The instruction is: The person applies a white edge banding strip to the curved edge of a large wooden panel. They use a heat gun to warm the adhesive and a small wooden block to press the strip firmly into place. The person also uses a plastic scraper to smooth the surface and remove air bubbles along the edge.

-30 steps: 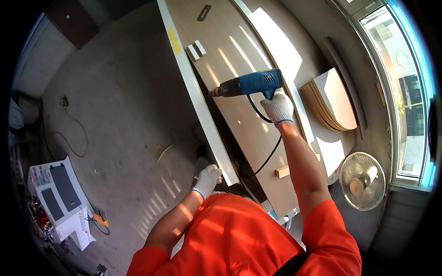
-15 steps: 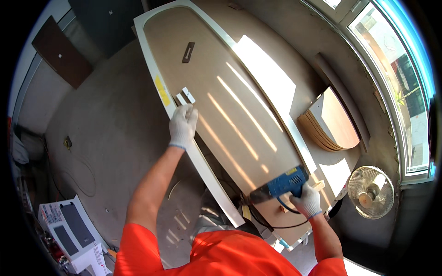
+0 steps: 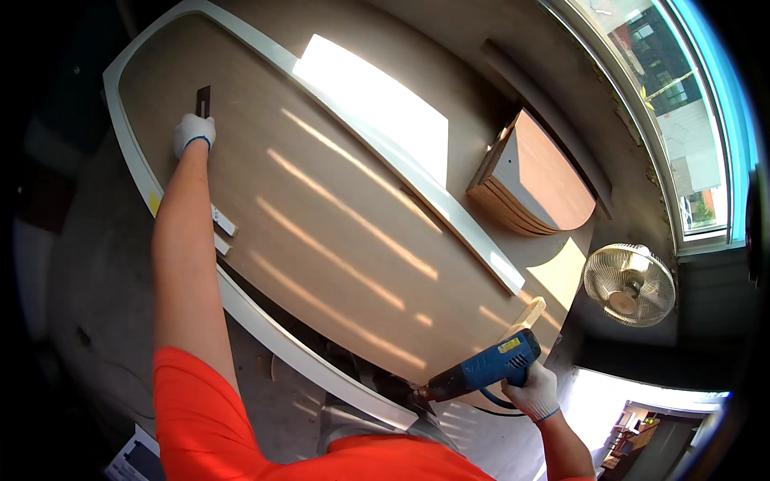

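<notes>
The long brown board [image 3: 241, 160], rounded at its far end, is bordered by white edging [image 3: 305, 353]; the person's left arm [image 3: 188, 264] covers part of that border. The blue heat gun [image 3: 489, 365], dark-barrelled with a yellow label, is at the board's near end, its nozzle hard to make out against the dark gap. The gloved right hand [image 3: 536, 393] is wrapped around its handle. The gloved left hand [image 3: 194, 135] is at the dark slotted plate [image 3: 204, 98] on the board's far left, fingers hiding its near end; whether they grip it cannot be told. Small white blocks [image 3: 224, 221] are partly hidden behind the forearm.
</notes>
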